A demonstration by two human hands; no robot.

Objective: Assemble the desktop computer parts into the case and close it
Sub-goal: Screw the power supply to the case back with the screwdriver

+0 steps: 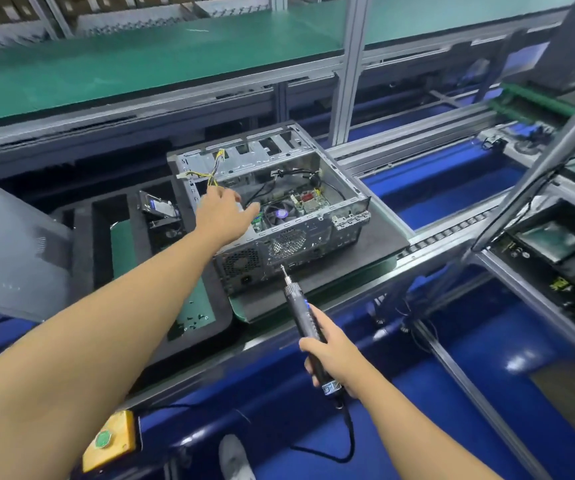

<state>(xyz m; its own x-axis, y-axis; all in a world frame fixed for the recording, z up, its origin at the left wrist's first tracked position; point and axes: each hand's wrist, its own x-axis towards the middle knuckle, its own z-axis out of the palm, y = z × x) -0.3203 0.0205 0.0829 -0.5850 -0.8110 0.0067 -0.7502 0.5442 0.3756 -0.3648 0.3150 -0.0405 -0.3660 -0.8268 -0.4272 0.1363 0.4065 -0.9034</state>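
Note:
An open metal computer case (313, 237) lies on a dark pallet (376, 251) on the conveyor, with the motherboard and a CPU fan (277, 214) inside. Yellow and black cables (215, 171) hang over its far left corner. My left hand (225, 213) reaches over the case's left side, fingers straight, resting on what lies there. My right hand (331, 355) grips a black electric screwdriver (305, 317), whose bit tip touches the case's rear panel near the fan grille.
A grey side panel (12, 247) leans at the left. A dark tray (161, 216) holds a hard drive and loose screws on a green mat (192, 317). A yellow button box (111, 441) sits at the near edge. Another unit (556, 251) stands at the right.

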